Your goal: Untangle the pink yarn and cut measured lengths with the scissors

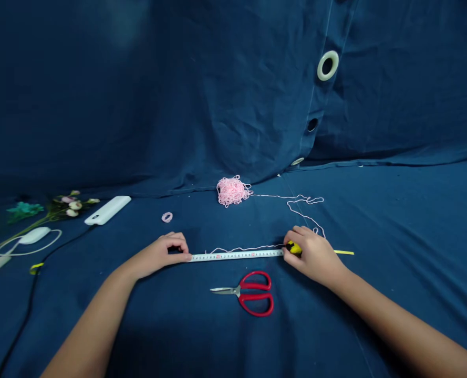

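Note:
A white measuring tape [237,255] lies stretched flat across the blue cloth [394,226]. My left hand [166,251] pinches its left end with curled fingers. My right hand [314,253] is closed on the yellow tape case [293,247] at the right end, and a yellow strip [344,252] sticks out beyond it. A pink yarn strand [249,247] runs just behind the tape, and loops back to a tangled pink yarn ball [232,190]. Red-handled scissors [252,293] lie closed just in front of the tape.
A small pink yarn ring [167,217] lies left of centre. At far left are a white oblong case [107,210], artificial flowers [65,205], a white device with a looped cord [32,237] and a black cable [32,294]. Blue curtain with a grommet [328,65] hangs behind.

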Tool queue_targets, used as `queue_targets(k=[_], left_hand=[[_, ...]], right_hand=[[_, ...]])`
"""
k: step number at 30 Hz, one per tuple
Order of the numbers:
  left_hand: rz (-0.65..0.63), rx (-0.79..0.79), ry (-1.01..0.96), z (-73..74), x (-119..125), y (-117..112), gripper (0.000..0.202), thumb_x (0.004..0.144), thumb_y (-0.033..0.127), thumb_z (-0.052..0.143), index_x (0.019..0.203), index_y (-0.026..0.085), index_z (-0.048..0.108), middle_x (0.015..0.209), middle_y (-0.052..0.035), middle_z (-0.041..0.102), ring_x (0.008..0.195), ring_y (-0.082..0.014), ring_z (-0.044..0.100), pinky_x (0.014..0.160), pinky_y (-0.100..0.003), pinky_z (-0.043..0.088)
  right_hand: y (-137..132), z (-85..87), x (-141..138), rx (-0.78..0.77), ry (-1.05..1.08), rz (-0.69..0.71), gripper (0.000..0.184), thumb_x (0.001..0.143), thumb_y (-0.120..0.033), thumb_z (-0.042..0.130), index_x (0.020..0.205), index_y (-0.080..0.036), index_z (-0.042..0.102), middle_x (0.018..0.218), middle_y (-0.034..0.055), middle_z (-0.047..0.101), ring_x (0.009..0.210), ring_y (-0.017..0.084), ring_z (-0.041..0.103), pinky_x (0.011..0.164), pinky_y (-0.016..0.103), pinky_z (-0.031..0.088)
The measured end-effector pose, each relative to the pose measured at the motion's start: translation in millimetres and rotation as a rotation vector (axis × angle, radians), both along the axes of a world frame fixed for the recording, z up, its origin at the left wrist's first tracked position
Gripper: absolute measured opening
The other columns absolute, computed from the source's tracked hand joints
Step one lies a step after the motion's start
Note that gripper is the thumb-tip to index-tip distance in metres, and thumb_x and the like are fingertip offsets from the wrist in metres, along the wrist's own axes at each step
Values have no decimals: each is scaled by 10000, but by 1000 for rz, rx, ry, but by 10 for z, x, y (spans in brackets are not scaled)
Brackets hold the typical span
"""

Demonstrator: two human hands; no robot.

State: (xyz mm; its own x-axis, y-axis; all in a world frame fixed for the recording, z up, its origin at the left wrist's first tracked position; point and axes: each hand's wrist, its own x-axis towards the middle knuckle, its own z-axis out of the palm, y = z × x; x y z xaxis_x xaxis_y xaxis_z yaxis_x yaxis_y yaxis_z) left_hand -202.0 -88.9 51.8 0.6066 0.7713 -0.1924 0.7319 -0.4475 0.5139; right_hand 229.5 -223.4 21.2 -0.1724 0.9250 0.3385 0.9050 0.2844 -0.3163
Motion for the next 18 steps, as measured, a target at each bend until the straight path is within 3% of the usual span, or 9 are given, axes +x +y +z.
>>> queue_targets(k=[7, 18], left_hand=[[3, -13, -18, -1, 14, -7, 391, 907, 643, 686, 863, 262, 762, 996, -21, 667, 1000, -233, 558, 919, -315, 422], [-18, -22, -23, -33, -18, 29, 355, 912, 619, 691, 864, 274, 762, 993, -12, 671, 993, -229, 563, 922, -317, 413]], right_hand=[[1, -42, 19, 52, 48, 2, 21, 968, -255, 542, 966, -240, 528, 932, 55, 622, 841, 237, 590, 730, 344, 450], [-65, -4, 327, -57, 72, 59, 98, 997, -339, 574, 972, -249, 545, 937, 38, 631, 816, 217, 586, 735, 343, 457]])
